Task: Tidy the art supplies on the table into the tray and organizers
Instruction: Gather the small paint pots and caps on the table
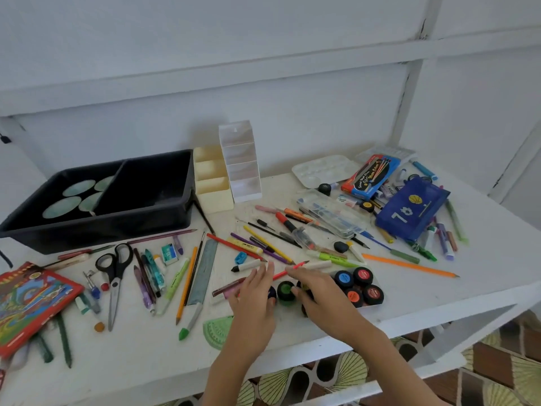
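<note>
In the head view we look down at a white table (pixel 146 341), and the big black tray (pixel 96 227) sits at the back left of it. The tray has two parts, and round green discs (pixel 76 197) lie in its left part. Touching the tray's right side stands a cream organizer (pixel 213 197), and a white organizer (pixel 246 183) stands just beside that, one step further from the tray. In front of the tray lie black scissors (pixel 115 271), a grey ruler (pixel 205 271) and lots of pencils and pens (too many to count). A red box (pixel 29 300) lies in front of the tray's left end. Far to the right of the tray are a blue pencil case (pixel 409 215) and a white palette (pixel 319 168). The paint pots (pixel 361 285) stand well in front of the tray and to its right, near the table's front edge. Both hands are over them. Our left hand (pixel 254 300) has straight, spread fingers and holds nothing we can see. Our right hand (pixel 319 291) lies over some pots with its fingers loosely bent, and we cannot tell if it grips one. A green pot (pixel 285 290) shows between the two hands.
</note>
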Demonstrator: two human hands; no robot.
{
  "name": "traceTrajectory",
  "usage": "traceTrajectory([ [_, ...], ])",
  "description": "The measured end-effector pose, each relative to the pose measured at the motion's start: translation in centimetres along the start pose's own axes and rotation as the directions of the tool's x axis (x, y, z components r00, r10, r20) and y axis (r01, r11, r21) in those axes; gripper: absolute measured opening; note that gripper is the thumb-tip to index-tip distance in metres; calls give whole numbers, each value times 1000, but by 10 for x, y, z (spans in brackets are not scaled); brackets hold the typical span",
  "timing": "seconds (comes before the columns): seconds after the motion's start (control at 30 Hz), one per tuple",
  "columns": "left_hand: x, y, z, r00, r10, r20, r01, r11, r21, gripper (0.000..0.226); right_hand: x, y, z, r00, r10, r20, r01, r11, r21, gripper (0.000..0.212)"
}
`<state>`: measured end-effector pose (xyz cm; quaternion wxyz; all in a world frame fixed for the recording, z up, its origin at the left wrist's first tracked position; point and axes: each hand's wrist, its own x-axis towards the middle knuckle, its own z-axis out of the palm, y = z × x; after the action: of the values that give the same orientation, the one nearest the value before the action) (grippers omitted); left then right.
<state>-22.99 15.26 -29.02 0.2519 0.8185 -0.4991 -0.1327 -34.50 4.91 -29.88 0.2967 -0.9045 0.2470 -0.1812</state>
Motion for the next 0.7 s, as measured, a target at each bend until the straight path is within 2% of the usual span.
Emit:
traceTrajectory([
  [0.07, 10, 13, -2, 994, 108, -21, -110, 988, -106, 65, 0, 1, -11, 992, -11, -123, 24, 994, 105, 33],
  [0.13, 26, 29, -2, 980, 173, -101, -189, 964, -189, 62, 4, 5, -25, 962, -36, -269, 74, 989, 131, 30],
  [0.27, 63, 64, 1, 967, 124, -224, -201, 908, -368, 45, 19, 28, -67, 911, -2, -412, 64, 989, 137, 30],
  [0.43, 116, 96, 19, 971, 54, -232, -163, 861, -482, 34, 44, 82, -115, 873, 145, -465, -55, 978, 201, 32],
  [0.57, 156, 115, 35, 970, -11, -243, -122, 842, -526, 30, 67, 133, -140, 880, 184, -438, -140, 981, 132, 33],
  [0.7, 189, 127, 48, 972, -81, -220, -53, 837, -545, 31, 89, 172, -153, 961, 186, -205, -199, 979, -45, 33],
])
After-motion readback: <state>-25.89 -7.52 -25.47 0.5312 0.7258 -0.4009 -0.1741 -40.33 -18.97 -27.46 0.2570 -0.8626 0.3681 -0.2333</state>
